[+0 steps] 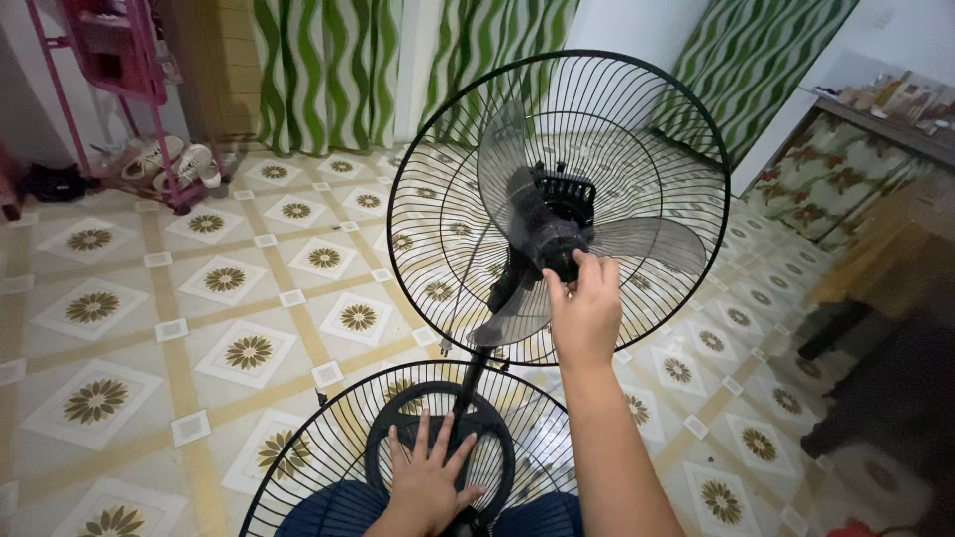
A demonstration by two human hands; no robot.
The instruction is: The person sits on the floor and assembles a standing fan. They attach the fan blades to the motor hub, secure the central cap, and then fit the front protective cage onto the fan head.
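Observation:
A black standing fan faces me with its rear wire guard in place and no front guard on it. Its translucent grey blades sit on a black hub. My right hand reaches up and its fingertips pinch the hub's front cap. The detached front guard lies flat below, over my lap. My left hand rests open, fingers spread, on that guard's round black centre disc. The fan's pole runs down between the two guards.
Patterned floor tiles stretch around the fan. A pink rack with shoes under it stands at the back left. Green wavy curtains hang behind. A cloth-covered table and dark furniture sit on the right.

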